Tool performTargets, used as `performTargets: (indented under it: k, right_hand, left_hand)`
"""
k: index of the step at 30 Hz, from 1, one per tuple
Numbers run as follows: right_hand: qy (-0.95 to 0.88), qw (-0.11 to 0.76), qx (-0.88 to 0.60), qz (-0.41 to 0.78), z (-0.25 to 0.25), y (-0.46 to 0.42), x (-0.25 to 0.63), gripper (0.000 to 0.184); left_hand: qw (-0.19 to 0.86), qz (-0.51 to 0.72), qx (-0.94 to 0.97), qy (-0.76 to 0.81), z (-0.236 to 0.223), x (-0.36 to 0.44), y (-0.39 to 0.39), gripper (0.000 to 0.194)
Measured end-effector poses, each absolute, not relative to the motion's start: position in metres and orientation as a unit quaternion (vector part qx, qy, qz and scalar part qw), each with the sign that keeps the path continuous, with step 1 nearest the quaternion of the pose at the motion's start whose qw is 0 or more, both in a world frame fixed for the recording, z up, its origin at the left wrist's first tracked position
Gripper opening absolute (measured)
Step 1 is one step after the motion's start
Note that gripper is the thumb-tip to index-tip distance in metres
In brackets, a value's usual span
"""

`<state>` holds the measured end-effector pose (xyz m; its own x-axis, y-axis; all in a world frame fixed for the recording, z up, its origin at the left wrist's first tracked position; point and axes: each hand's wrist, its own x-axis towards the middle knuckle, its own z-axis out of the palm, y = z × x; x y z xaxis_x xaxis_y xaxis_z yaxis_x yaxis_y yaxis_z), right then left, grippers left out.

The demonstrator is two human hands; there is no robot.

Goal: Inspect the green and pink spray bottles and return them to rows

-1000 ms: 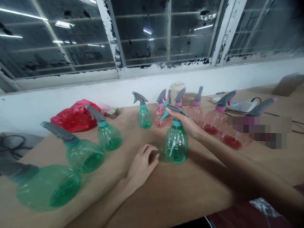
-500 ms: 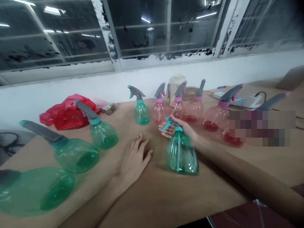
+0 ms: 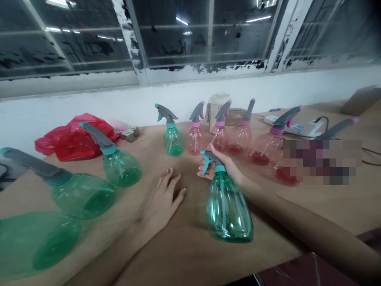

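Note:
My right hand [image 3: 228, 166] is closed around the neck and grey head of a green spray bottle [image 3: 228, 210]. This bottle has a teal trigger and collar, and a dip tube shows through its clear ribbed body. Fingertips show behind the trigger; the bottle hides part of the hand. Flat on the table lies my left hand [image 3: 160, 198], fingers spread, holding nothing. To its left stand green spray bottles: one close by [image 3: 123, 169], a larger-looking one [image 3: 85, 194], and one cut off at the frame edge [image 3: 38, 242]. Another small green bottle [image 3: 173, 141] is farther back.
Several pink spray bottles, such as this one [image 3: 195, 139], curve along the back right. Behind them stands a whitish container [image 3: 219, 107]. A red plastic bag [image 3: 76, 139] lies back left, beside small grey blocks [image 3: 130, 134]. A power strip [image 3: 306, 129] with cables sits right.
The green bottle in my right hand has come lower and closer to me. The view has shifted a little to the right. My left hand stays on the table.

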<state>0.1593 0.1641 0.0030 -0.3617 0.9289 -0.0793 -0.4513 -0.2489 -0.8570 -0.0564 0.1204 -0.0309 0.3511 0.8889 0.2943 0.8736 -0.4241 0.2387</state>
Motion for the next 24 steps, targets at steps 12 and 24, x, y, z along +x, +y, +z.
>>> performTargets:
  k: [12,24]
  right_hand:
    - [-0.363,0.406,-0.19,0.817,0.009,0.146,0.151,0.042]
    - [-0.315,0.366,-0.155,0.862,0.003,0.142,0.148,0.043]
  left_hand:
    - [0.015,0.192,0.826,0.529,-0.033,-0.058,0.122,0.041]
    - [-0.005,0.201,0.834,0.515,-0.035,-0.059,0.123,0.04]
